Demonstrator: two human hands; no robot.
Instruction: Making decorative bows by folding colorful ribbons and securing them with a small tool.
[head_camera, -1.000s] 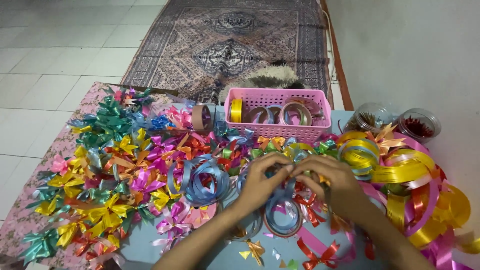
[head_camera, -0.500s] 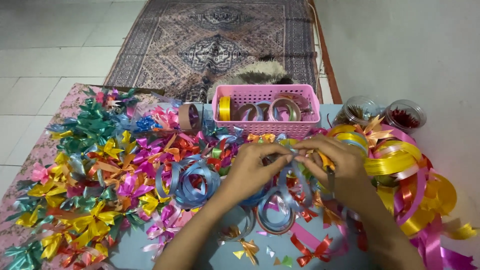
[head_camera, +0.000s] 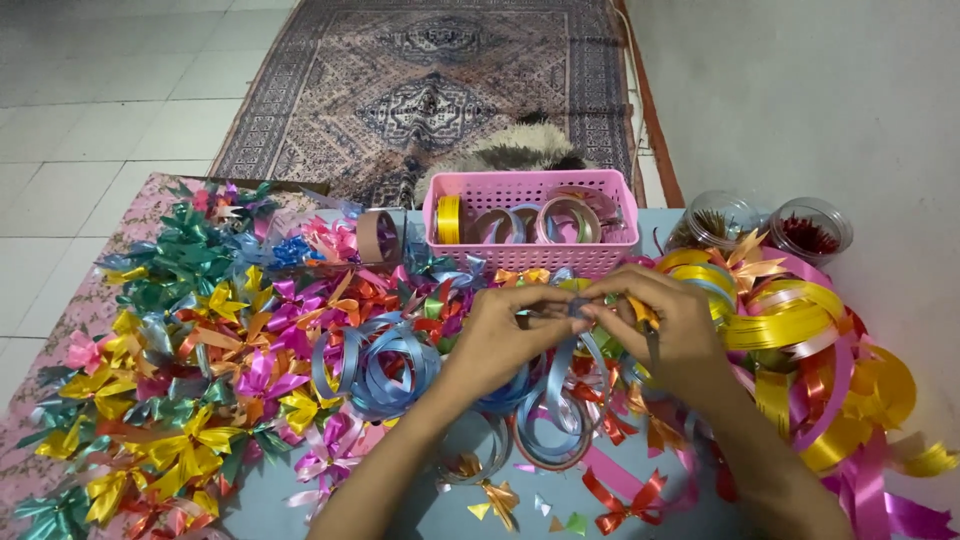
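Blue ribbon (head_camera: 562, 400) pinched between left hand (head_camera: 500, 335) and right hand (head_camera: 672, 330), bows crowding all around.

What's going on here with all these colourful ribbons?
A person is working with both bare hands over a table heaped with ribbon. The left hand and right hand meet at the fingertips, pinching a small piece of light blue ribbon between them. Loops of blue ribbon lie just left, finished bows pile up further left, and a pink basket of ribbon rolls stands behind.
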